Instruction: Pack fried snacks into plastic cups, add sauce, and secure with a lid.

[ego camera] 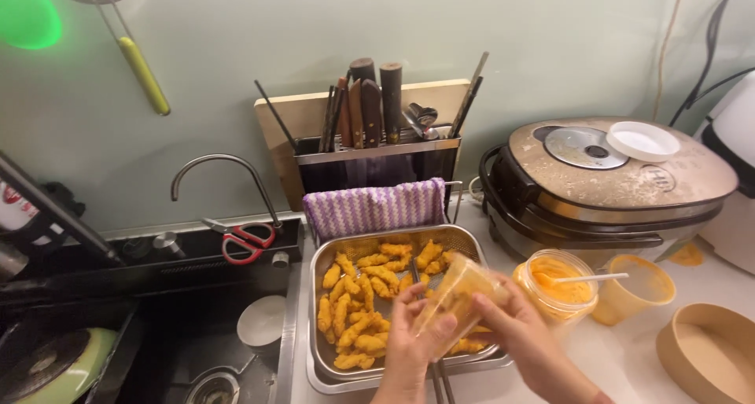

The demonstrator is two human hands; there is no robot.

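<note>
A clear plastic container (458, 294) is clasped between the left hand (410, 341) and right hand (515, 325), tilted over the metal tray (322, 255) of breaded pieces (370, 282) so spills are caught.

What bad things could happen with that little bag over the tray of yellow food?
1. Both hands, left hand and right hand, hold the small clear bag tilted over the metal tray of breaded pieces; its contents might spill unevenly.
2. The tray sits at the sink edge, so a bump might tip it in.
3. The open sauce jar with a spoon stands near the right hand and could get knocked.
</note>
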